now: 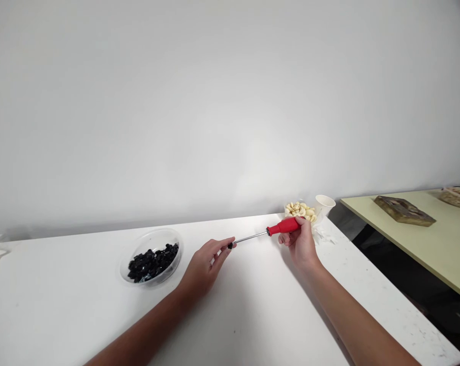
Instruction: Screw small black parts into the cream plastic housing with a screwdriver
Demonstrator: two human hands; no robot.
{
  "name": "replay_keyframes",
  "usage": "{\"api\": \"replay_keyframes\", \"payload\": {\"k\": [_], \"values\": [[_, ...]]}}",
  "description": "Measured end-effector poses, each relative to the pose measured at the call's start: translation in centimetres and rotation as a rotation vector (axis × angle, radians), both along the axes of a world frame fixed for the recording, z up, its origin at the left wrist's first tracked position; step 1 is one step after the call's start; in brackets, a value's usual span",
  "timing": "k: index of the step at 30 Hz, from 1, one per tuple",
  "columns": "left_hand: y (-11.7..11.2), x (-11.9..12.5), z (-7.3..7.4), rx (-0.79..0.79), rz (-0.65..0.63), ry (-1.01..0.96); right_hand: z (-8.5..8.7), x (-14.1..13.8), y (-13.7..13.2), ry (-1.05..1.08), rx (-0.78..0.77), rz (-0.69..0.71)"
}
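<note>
Screwdriver (268,232) up off the worktop (252,315), right of centre, shaft pointing left. Right hand (300,244) is clamped round the red handle; left hand (205,264) pinches a small black piece (230,246) right at the tip. So the hands are apart, with the tool bridging them. Progress looks early: one piece is at the tip, while the bowl (149,235) to the left is heaped with black bits. Pale pieces (300,209) and a cup (324,204) sit far right. No brand, label or writing readable anywhere.

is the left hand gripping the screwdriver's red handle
No, the right hand grips the red handle; the left hand pinches the tip.
</note>
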State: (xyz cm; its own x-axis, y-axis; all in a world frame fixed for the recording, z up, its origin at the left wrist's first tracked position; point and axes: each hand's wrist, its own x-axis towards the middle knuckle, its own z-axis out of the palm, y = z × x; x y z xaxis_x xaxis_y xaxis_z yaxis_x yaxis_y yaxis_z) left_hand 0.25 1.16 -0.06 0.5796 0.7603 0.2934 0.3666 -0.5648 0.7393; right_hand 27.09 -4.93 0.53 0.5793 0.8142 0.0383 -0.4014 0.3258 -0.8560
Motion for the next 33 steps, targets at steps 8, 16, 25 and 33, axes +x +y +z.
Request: {"api": "replay_keyframes", "payload": {"k": [8, 16, 25, 33], "values": [[0.04, 0.02, 0.28, -0.008, 0.014, 0.003, -0.07, 0.01, 0.10, -0.007, 0.003, 0.050], [0.09, 0.01, 0.19, -0.029, 0.018, -0.010, 0.28, 0.31, 0.02, 0.074, -0.118, 0.110], [0.17, -0.12, -0.02, -0.069, 0.019, 0.003, -0.22, 0.36, 0.25, 0.127, -0.117, 0.107], [0.11, -0.03, -0.29, -0.102, 0.052, -0.002, -0.06, 0.20, 0.26, 0.119, -0.122, 0.041]]}}
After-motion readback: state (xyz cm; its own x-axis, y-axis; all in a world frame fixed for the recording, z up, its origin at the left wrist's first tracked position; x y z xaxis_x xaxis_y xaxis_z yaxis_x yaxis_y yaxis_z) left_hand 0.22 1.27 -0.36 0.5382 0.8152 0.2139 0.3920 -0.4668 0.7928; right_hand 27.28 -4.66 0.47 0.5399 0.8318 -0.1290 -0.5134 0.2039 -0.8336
